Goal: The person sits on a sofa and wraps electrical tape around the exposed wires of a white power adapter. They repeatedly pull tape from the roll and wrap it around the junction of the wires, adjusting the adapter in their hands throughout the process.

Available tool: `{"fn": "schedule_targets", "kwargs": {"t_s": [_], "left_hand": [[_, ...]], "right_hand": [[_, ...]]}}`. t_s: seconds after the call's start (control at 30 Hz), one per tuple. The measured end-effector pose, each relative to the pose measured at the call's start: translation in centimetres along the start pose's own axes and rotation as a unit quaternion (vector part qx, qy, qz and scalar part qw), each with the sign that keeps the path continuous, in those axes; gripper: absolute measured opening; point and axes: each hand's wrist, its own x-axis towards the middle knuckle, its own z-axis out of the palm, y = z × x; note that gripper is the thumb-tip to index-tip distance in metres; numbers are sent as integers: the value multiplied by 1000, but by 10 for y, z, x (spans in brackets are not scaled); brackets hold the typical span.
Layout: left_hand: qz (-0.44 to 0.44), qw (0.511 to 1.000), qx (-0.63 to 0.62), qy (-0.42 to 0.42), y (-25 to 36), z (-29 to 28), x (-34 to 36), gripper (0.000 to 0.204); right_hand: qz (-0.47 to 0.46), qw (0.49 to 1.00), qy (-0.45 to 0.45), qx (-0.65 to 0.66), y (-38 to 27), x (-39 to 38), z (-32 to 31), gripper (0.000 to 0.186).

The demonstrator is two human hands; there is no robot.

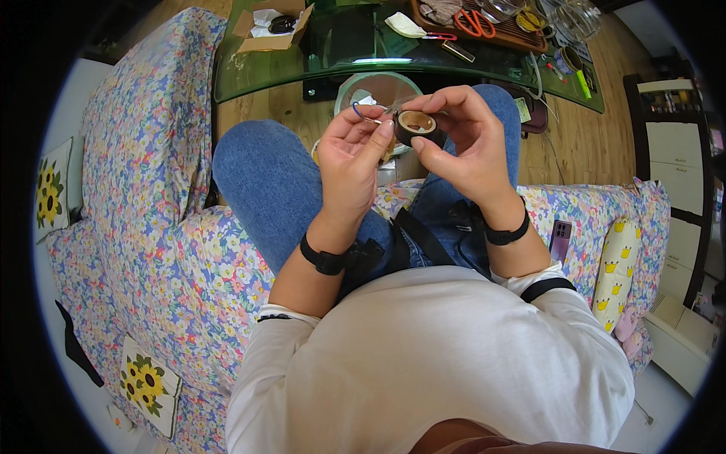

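My right hand (475,147) holds a roll of black tape (406,136) between thumb and fingers, its brown inner ring turned up. Close against it, my left hand (349,155) is closed in a pinch. A thin blue and white wire-like strand (358,112) curves out of the left fingertips. The left thumb tip meets the edge of the tape roll. Whether a loose end of tape lies between the fingertips cannot be made out. Both hands are raised above my lap, between my knees.
Below the hands stands a round, clear bin (342,94). Beyond it, a green glass table (340,57) carries an open cardboard box (297,34), orange-handled scissors (475,24) and a wooden tray (522,43). On the floral sofa (197,257) lies a purple phone (560,240).
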Motion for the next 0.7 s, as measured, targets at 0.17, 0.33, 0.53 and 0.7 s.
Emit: {"fn": "schedule_targets", "kwargs": {"t_s": [0.17,0.33,0.53,0.7], "left_hand": [[-38,997,-70,4,-2,2,-1,23],[-29,997,-74,-9,-5,3,0,24],[-1,1000,2,-23,-3,4,-3,26],[3,1000,10,-21,-4,6,-3,29]], "right_hand": [[24,999,1,27,0,1,-6,35],[24,1000,-5,16,0,2,-10,36],[29,998,9,51,1,4,-14,36],[18,997,8,80,5,4,-16,37]]}}
